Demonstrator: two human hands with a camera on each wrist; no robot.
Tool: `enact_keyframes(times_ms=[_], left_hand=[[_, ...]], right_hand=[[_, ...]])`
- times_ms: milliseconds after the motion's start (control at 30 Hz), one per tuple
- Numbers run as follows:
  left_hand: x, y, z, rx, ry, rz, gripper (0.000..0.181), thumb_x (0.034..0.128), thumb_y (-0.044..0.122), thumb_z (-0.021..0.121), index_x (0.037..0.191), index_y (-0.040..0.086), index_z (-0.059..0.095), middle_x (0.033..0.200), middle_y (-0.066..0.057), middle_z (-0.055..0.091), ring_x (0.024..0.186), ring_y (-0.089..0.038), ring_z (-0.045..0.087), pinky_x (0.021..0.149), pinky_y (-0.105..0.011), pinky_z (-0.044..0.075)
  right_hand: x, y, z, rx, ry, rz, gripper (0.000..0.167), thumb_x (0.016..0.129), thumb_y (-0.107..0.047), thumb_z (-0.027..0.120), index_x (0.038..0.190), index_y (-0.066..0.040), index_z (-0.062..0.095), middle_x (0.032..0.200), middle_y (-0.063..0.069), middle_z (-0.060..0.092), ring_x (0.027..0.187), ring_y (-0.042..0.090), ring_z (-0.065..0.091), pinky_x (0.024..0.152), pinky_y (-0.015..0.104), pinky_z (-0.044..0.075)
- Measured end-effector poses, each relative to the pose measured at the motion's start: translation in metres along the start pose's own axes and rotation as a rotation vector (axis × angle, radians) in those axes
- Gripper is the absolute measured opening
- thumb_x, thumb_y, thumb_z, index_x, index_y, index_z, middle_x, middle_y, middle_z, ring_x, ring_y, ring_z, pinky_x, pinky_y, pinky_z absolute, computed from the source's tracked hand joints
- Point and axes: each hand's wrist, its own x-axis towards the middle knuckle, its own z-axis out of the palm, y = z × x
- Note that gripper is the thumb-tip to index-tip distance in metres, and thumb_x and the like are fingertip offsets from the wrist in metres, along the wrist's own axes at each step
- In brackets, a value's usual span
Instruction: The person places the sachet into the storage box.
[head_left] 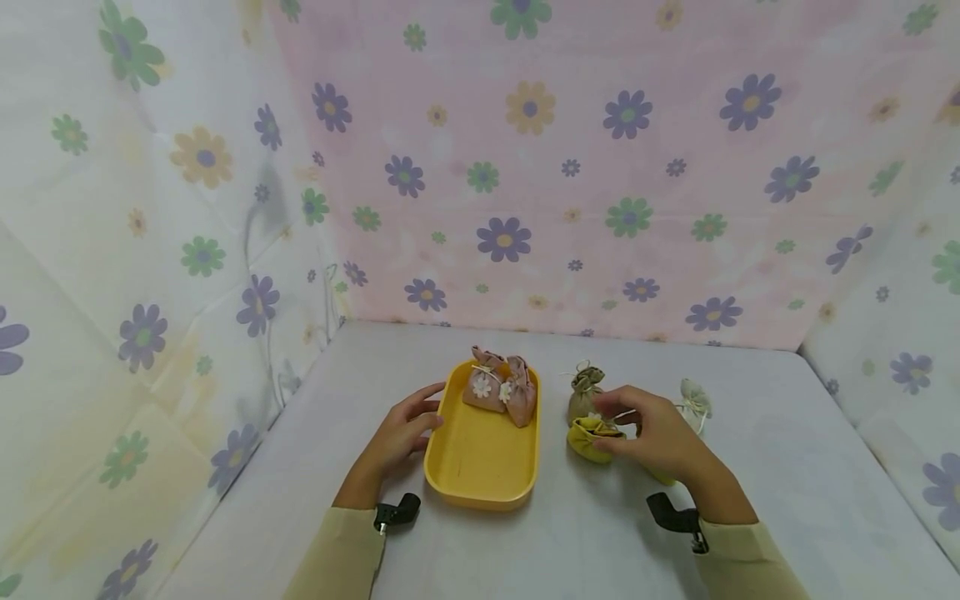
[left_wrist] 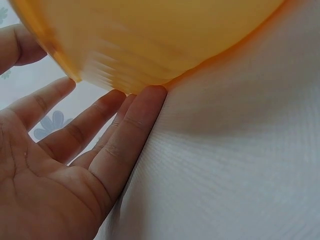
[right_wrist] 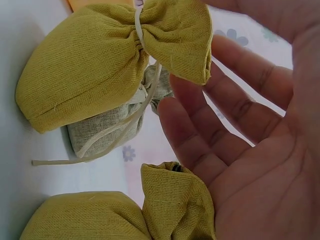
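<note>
A yellow tray (head_left: 480, 458) sits on the table with two pinkish-brown drawstring pouches, one (head_left: 483, 392) beside another (head_left: 521, 396), at its far end. My left hand (head_left: 401, 437) touches the tray's left side, fingers (left_wrist: 120, 142) extended low against the wall. To the right, my right hand (head_left: 660, 433) is around the gathered top of a yellow cloth pouch (right_wrist: 85, 65), its fingers (right_wrist: 195, 130) loosely spread near the neck. A second yellow pouch (right_wrist: 85, 217) lies close to this hand. Behind the nearer yellow pouch stands an olive-brown pouch (head_left: 583, 392).
A pale pouch (head_left: 693, 400) with a light cord stands beyond the right hand, partly hidden by it. Flowered cloth (head_left: 525, 167) walls the white table (head_left: 585, 533) at the back and both sides. Each wrist carries a small black camera mount.
</note>
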Motion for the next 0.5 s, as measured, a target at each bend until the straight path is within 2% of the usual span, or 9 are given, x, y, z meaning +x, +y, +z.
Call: enact_keyframes(times_ms=[67,200,367,500], left_hand=[[-0.0002,-0.0004,0.0004,-0.003,-0.001,-0.001,0.054,0.0985,0.019,0.065,0.148,0.039,0.054,0.142,-0.01,0.059,0.117,-0.027,0.067,0.089,-0.04,0.063],[-0.0012,0.0007,0.0013,-0.015,-0.006,0.0,0.053,0.0994,0.019,0.064,0.148,0.039,0.054,0.142,-0.009,0.059,0.117,-0.027,0.067,0.088,-0.04,0.064],[-0.0015,0.0025,0.0013,-0.013,0.005,-0.003,0.053,0.099,0.02,0.065,0.146,0.041,0.055,0.141,-0.009,0.059,0.116,-0.027,0.067,0.088,-0.04,0.064],[-0.0011,0.0025,0.0006,-0.006,0.002,-0.009,0.053,0.0988,0.021,0.065,0.147,0.04,0.054,0.142,-0.01,0.059,0.116,-0.027,0.067,0.088,-0.04,0.064]], right_hand=[[-0.0004,0.0006,0.0001,-0.005,-0.009,0.0,0.047,0.081,-0.023,0.09,0.123,-0.018,0.071,0.118,0.005,0.073,0.105,0.022,0.071,0.089,0.045,0.062],[-0.0004,0.0007,-0.0002,-0.043,-0.007,0.003,0.042,0.082,-0.022,0.088,0.121,-0.014,0.073,0.114,-0.001,0.073,0.102,0.02,0.071,0.087,0.045,0.062],[0.0011,0.001,-0.0001,-0.068,0.005,0.023,0.035,0.085,-0.019,0.086,0.118,-0.017,0.074,0.11,-0.009,0.072,0.1,0.016,0.071,0.087,0.039,0.062],[0.0009,0.001,0.001,-0.081,0.006,0.035,0.029,0.087,-0.018,0.083,0.115,-0.02,0.074,0.108,-0.009,0.073,0.098,0.013,0.071,0.084,0.034,0.063]])
